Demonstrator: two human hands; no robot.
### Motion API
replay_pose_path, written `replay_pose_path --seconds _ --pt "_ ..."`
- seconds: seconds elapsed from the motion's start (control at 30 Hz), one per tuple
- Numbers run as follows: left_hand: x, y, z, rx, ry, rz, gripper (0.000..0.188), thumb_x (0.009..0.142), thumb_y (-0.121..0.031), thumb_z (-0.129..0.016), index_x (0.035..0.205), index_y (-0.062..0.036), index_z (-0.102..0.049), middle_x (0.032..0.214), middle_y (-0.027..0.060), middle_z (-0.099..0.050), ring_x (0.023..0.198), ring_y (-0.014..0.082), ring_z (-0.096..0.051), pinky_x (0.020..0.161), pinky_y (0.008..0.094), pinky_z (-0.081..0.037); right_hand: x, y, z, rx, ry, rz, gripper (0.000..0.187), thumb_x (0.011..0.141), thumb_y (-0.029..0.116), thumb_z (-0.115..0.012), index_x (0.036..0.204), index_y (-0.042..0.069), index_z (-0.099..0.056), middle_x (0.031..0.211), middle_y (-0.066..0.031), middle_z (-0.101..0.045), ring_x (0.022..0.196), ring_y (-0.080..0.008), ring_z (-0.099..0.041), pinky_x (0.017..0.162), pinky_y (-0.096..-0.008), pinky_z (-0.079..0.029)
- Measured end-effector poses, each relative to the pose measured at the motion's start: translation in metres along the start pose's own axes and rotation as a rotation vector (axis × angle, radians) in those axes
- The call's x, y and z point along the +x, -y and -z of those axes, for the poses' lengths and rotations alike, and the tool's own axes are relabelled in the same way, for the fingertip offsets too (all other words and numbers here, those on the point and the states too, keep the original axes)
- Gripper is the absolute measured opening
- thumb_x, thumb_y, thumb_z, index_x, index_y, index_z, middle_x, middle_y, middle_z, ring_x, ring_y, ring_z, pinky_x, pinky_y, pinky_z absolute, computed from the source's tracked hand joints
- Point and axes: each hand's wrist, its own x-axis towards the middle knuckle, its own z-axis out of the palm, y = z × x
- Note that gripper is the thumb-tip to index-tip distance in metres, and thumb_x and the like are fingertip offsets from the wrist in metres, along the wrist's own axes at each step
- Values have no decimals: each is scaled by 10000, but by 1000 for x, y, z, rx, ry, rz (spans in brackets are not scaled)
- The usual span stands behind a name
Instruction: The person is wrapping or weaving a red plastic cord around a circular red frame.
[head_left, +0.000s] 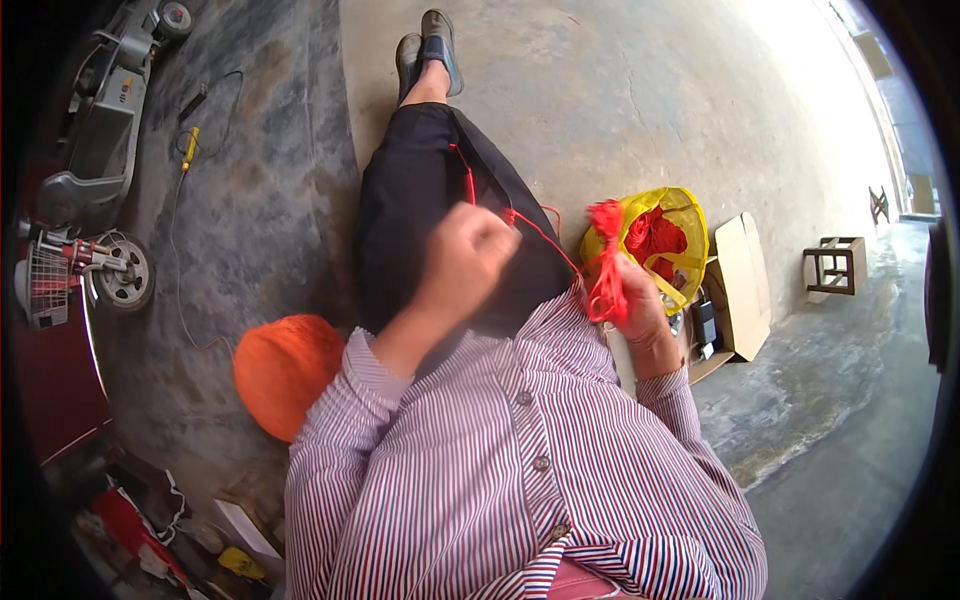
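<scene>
Over my lap, my left hand [468, 255] is closed in a pinch and slightly blurred by motion. A thin red cord [545, 235] meets its fingertips, and a short red end rises above them over my dark trousers. To the right, my right hand [642, 300] is closed round a bundle of red cord [607, 265], with loops sticking out above and below the fingers. The thin cord runs between the two hands. Just behind my right hand stands a yellow mesh basket [687, 205] with more red cord [657, 238] in it.
A cardboard box [742, 285] with small items sits beside the basket. At my left is a round orange object [287, 372]. A yellow-handled tool [190, 148] with a cable lies on the floor. Scooters [105, 150] stand far left; a wooden stool [838, 265] is at right.
</scene>
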Motion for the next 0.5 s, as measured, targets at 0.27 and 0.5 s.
replay_pose_path --seconds 0.27,0.5 --pt "-8 -42 -3 -969 120 286 220 910 -57 -620 1127 -20 -623 1016 60 -669 971 142 -625 890 285 -493 38 -9 -62 -360 264 -223 423 923 412 -609 1068 15 -622 725 38 -525 629 -65 -471 573 -233 -389" --pt "45 17 48 538 -88 -437 126 767 -19 -682 876 -82 -692 884 39 -639 816 230 -601 759 352 -477 108 37 -59 -670 85 148 386 867 262 -682 1141 -2 -618 806 -20 -587 690 -120 -547 642 -239 -438"
